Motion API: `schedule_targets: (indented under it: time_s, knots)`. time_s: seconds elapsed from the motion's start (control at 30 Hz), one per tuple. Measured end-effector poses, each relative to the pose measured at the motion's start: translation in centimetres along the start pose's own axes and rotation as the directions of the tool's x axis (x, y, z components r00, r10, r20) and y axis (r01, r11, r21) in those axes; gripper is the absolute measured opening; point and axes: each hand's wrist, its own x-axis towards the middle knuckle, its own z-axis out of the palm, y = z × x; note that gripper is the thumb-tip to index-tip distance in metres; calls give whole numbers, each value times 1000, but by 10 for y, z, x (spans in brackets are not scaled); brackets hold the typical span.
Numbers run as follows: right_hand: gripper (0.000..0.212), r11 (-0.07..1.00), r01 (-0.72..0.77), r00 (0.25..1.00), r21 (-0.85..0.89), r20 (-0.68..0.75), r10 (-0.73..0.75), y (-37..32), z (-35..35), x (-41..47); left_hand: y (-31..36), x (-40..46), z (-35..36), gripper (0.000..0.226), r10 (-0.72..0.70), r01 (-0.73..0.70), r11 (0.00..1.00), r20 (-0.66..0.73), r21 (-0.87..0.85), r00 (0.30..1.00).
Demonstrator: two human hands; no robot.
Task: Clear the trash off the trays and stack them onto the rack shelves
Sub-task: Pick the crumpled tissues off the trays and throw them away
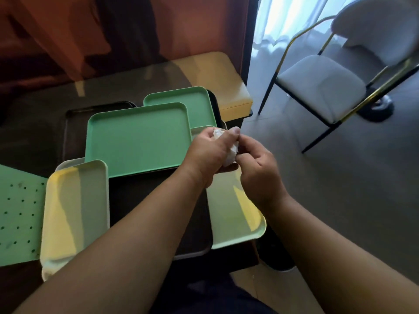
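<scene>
Bare forearms, no sleeves in view, dark trousers point(217, 298) (navy, seemingly), unadorned wrists

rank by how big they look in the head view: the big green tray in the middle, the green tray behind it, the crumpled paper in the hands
1. Big green tray, the largest.
2. Green tray behind: looks smaller, but it is partly covered and farther off, so its true size is unsure.
3. Crumpled paper, held by the left hand and right hand, the smallest.

No legible text, labels, brands, numbers or signs in head view. Tray surfaces plain, unmarked. Green perforated panel point(19, 214) at left carries dot pattern only, no characters.
</scene>
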Motion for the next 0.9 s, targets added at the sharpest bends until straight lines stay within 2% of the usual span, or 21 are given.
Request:
schedule_targets:
  time_s: [0.03, 0.1, 0.13, 0.23, 0.27, 0.33, 0.4, 0.47, 0.53, 0.6, 0.7, 0.73, 0.8, 0.9]
  knots:
    - [40, 1000, 13, 999, 6, -50, -12, -2, -10, -9, -1, -4, 13, 28, 12, -13, 999, 21, 30, 1000]
    - [40, 967, 43, 967, -252, -232, -103, 2, -31, -26, -6, -11, 42, 25, 26, -30, 998, 76, 55, 997]
    - [47, 940, 20, 948, -339, -291, -125, 6, -41, -34, -11, -14, 58, 23, 23, -30, 997, 97, 68, 995]
    - [64, 965, -31, 936, -259, -347, -63, 24, -71, -57, -36, -26, 109, 19, -74, 68, 997, 180, 39, 981]
    - [65, 951, -36, 921, -306, -379, -87, 31, -82, -65, -50, -31, 124, 21, -134, 135, 991, 212, 13, 968]
    - [54, 898, -35, 893, -439, -418, -169, 41, -106, -80, -76, -40, 150, 34, -287, 300, 954, 250, -14, 925]
    - [29, 881, -8, 866, -474, -444, -230, 51, -122, -95, -98, -46, 170, 50, -404, 427, 904, 290, -20, 868]
    - [24, 921, -66, 848, -383, -509, -150, 57, -130, -112, -113, -50, 184, 69, -460, 480, 877, 337, 27, 822]
    - [25, 950, -175, 822, -259, -569, -3, 62, -135, -128, -125, -53, 194, 79, -470, 453, 882, 320, 130, 823]
    - [24, 947, -250, 805, -203, -586, 87, 75, -142, -139, -141, -53, 202, 76, -489, 435, 871, 314, 230, 814]
    - [26, 901, -417, 752, -117, -601, 271, 103, -159, -145, -165, -52, 210, 68, -609, 501, 785, 303, 365, 733]
    - [29, 878, -473, 715, -76, -616, 331, 116, -166, -147, -172, -53, 212, 67, -644, 491, 745, 295, 452, 706]
    - [33, 809, -588, 599, 24, -659, 455, 148, -178, -153, -187, -52, 215, 67, -671, 376, 657, 280, 653, 687]
    - [38, 689, -698, 414, 196, -675, 611, 199, -195, -162, -210, -46, 217, 44, -667, 328, 623, 264, 710, 697]
